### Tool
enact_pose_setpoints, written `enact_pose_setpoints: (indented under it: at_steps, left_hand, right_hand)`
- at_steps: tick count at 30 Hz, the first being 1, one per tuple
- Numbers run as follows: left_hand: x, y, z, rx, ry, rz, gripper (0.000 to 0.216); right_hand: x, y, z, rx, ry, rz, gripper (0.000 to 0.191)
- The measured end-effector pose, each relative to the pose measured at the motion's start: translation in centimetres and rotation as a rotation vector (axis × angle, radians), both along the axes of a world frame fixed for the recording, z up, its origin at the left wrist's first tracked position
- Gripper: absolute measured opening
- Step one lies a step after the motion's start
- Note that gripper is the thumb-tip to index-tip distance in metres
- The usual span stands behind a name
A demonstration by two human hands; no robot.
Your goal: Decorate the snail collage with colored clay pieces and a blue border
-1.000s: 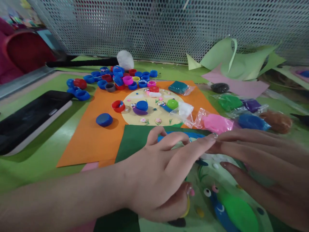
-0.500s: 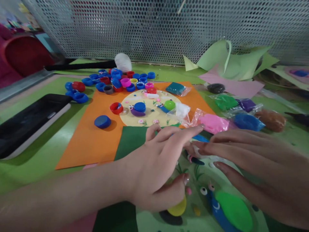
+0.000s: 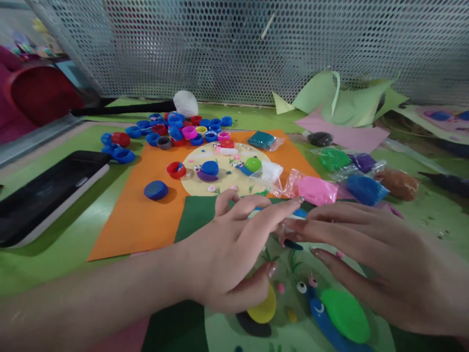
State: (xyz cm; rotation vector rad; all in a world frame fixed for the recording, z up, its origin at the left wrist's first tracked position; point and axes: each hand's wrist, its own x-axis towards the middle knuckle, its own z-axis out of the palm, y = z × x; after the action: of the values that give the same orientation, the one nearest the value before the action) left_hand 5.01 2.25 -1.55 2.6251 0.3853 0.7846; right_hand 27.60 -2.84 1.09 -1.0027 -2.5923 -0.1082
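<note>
My left hand [image 3: 234, 254] reaches over a dark green sheet [image 3: 198, 210] bearing a pale green clay picture [image 3: 223, 337]. Its index finger is stretched out and the thumb stands apart; the other fingertips bend down onto the picture's upper part. My right hand [image 3: 373, 259] comes in from the right with fingers stretched, the fingertips close to the left ones. What lies under the meeting fingertips is mostly hidden; a dark blue clay piece [image 3: 293, 244] shows below them. Nearer me on the picture are a snail with a green shell [image 3: 346, 315] and a yellow shell [image 3: 263, 305], partly under my left thumb.
Behind, an orange sheet [image 3: 120, 225] carries a round cream snail picture [image 3: 190, 161]. Several bottle caps [image 3: 176, 132] lie at the back left, a phone [image 3: 47, 190] at left. Bagged clay, including a pink pack [image 3: 317, 190], sits right. A perforated metal panel [image 3: 234, 54] stands behind.
The view has shifted slightly, so the far objects sit a little lower and the right-hand ones further left. Both hands keep nearly the same pose over the green picture.
</note>
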Motion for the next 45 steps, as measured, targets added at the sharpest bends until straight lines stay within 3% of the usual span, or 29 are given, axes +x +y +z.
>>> enact_pose_setpoints:
  at_steps: [8,25,29,35,41,45]
  left_hand:
    - [-0.3,-0.1,0.6,0.231,-0.031,-0.027,0.055]
    - [-0.7,-0.5,0.6,0.226,-0.017,-0.035,0.064]
    - [-0.7,-0.5,0.7,0.277,0.074,-0.044,0.066]
    - [-0.8,-0.6,0.8,0.278,0.111,-0.012,0.067]
    - [-1.5,-0.9,0.6,0.222,0.141,0.132,0.073]
    - [-1.6,-1.1,0.6,0.195,0.162,0.094,0.073]
  right_hand:
    - [-0.7,0.1,0.2,0.054,-0.042,0.053,0.030]
    - [-0.6,0.2,0.4,-0.040,0.073,0.008,0.028]
    - [-0.6,0.3,0.9,-0.055,0.098,0.001,0.027]
    - [-0.9,0.3,1.1,-0.031,0.031,0.041,0.024]
    - [-1.1,0.4,0.9,-0.022,0.001,0.033,0.029]
    - [-1.3,0.5,0.6,-0.043,-0.015,0.048,0.030]
